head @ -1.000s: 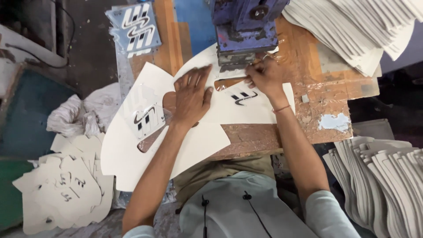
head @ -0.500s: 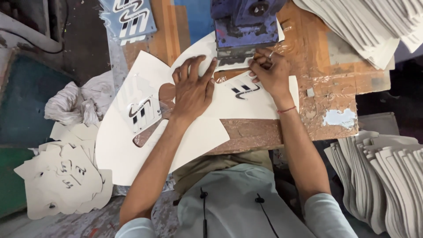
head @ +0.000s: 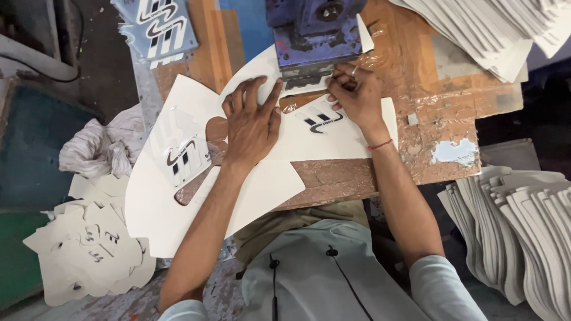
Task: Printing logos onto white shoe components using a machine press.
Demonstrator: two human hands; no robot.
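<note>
A large white curved cut sheet [head: 178, 202] lies across the wooden bench [head: 464, 125], with a dark striped emblem printed on it at left and another near the middle. My left hand [head: 253, 122] lies flat on the sheet, fingers spread, pressing it down. My right hand [head: 357, 95] pinches the sheet's edge right under the blue press machine [head: 315, 35], next to the second emblem [head: 321, 119]. A red thread circles my right wrist.
Stacks of white cut sheets sit at the top right [head: 499, 30] and lower right [head: 523, 226]. Printed white pieces [head: 89, 249] and crumpled cloth [head: 98, 145] lie at left. Light blue printed pieces [head: 157, 27] rest at the top left.
The camera view has shifted a little. My left hand has slid slightly toward the machine on the sheet, and my right hand stays at the machine's lower edge.
</note>
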